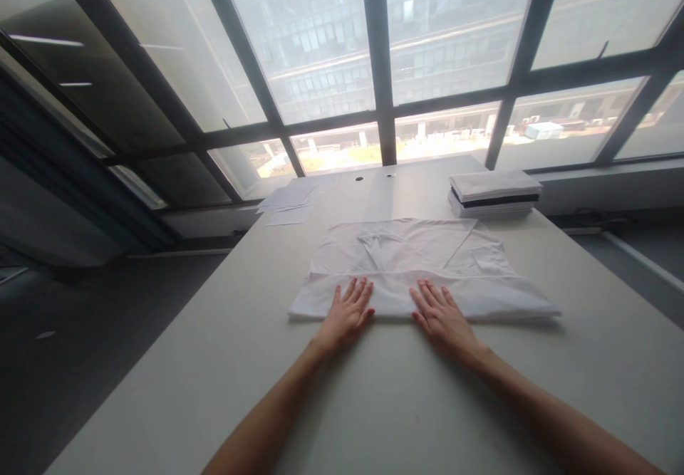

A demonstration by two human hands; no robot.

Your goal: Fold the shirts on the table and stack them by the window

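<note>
A white garment, seemingly a shirt point(406, 247), lies spread across the table in front of me, its near part folded over into a long flat band. My left hand point(350, 311) rests palm down on the near fold, left of the middle, fingers stretched forward. On the same fold, right of the middle, my right hand point(438, 311) lies flat with its fingers a little spread. Neither hand grips the cloth. Creases run over the far part of the garment, and the underside of the fold is hidden.
The white table point(176, 389) reaches toward large windows. A stack of folded cloth point(494, 194), white with a dark layer, stands at the back right. Loose white paper sheets point(291, 201) lie at the back left. A dark curtain point(69, 176) hangs on the left.
</note>
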